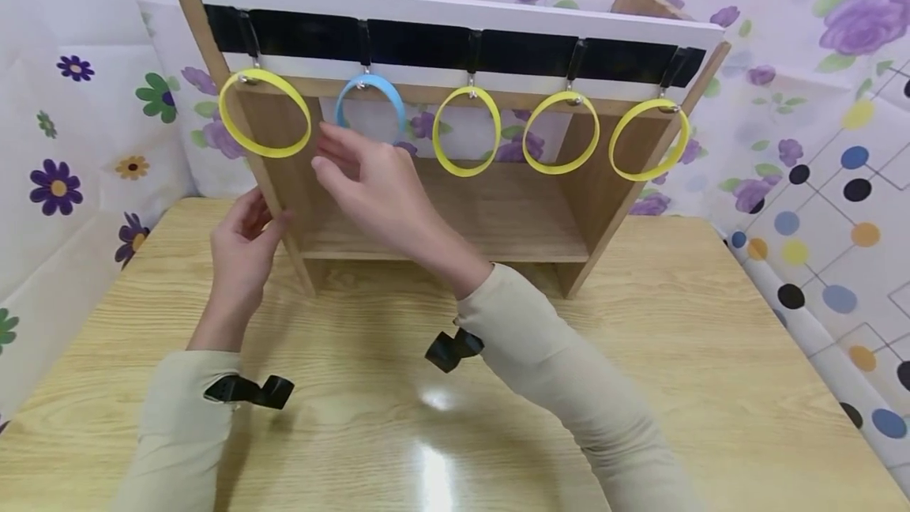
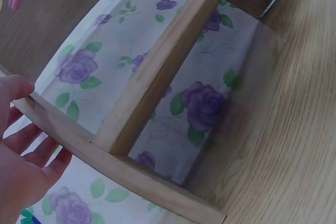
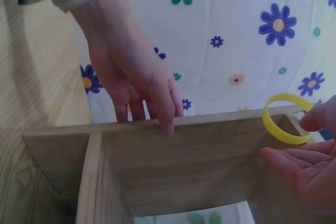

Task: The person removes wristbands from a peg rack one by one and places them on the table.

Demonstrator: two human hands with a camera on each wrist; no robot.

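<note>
Evidently the two hands are well apart. The head view alone shows all five rings hanging in a row across the front of a wooden shelf (image 1: 490,208): a left-end yellow ring (image 1: 273,152), a blue ring (image 1: 389,90), then three more yellow rings (image 1: 465,172). The right hand (image 1: 384,184) is raised in front of the blue ring, thumb and fingers parted and gripping nothing. The right wrist view lines up its thumb with the left-end yellow ring, but I cannot tell whether they touch. The left hand (image 1: 243,251) grips the shelf's left side panel (image 2: 131,174); the left wrist view gives the detail, thumb over the edge, fingers along the outer face.
</note>
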